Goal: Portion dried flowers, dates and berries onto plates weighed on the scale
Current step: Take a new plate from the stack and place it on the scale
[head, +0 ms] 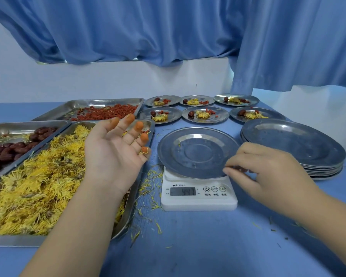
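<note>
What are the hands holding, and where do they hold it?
The right hand pinches the plate on the scale by its near right rim. The left hand is open, holding nothing.

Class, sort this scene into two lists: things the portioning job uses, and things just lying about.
Job: scale, empty plate, flower tray, date tray, berry tray, filled plates, plate stack.
Lying about: spilled petals, blue curtain.

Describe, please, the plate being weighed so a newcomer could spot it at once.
On the blue table stands a white scale. The metal plate sits on it, its rim pinched by the right hand; unlike the six plates behind, it holds no portion.
</note>
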### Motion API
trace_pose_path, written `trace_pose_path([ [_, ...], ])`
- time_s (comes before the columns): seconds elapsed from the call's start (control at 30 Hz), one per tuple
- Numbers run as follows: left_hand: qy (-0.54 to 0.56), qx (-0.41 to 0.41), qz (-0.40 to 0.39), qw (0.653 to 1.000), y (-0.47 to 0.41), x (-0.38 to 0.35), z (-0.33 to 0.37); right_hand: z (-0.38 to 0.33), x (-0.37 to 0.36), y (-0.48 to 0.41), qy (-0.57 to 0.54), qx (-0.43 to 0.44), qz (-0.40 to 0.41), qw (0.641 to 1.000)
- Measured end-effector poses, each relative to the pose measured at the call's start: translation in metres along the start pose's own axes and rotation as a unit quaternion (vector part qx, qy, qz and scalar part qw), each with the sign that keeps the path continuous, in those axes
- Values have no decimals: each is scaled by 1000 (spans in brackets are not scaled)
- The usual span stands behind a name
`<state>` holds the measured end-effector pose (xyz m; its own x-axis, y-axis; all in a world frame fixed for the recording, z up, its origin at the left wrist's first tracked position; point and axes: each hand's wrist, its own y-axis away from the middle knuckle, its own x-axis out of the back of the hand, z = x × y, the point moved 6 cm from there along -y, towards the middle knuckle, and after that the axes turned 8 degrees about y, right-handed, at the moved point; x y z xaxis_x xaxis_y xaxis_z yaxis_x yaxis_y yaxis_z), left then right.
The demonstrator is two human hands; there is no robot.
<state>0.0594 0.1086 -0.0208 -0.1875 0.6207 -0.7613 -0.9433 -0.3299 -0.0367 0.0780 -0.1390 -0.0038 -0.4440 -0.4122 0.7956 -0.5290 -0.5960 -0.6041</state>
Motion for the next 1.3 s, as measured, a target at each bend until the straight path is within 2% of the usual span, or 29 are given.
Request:
trace_pose_path([
  [0.2, -4, 1, -1, 1000, -1, 1, 0, 2, -9, 8, -19, 17, -193, 981],
  [0.43, -6, 1, -2, 1000, 0, 0, 0, 2, -13, 9, -34, -30, -193, 980],
  [0.7, -7, -3, 0, 1000, 1, 1, 0, 7, -21, 18, -27, -22, -294, 955],
  [1.0, -25, 5, -8, 1000, 0, -1, -2, 4, -32, 23, -13, -15, -283, 959],
  [1.17, -126, 6, -11, 992, 2, -5, -6, -1, -34, 23, -30, -15, -284, 958],
  [1.3, -205, 8, -34, 978, 3, -15, -13, -2, -31, 17, -25, -16, -209, 977],
])
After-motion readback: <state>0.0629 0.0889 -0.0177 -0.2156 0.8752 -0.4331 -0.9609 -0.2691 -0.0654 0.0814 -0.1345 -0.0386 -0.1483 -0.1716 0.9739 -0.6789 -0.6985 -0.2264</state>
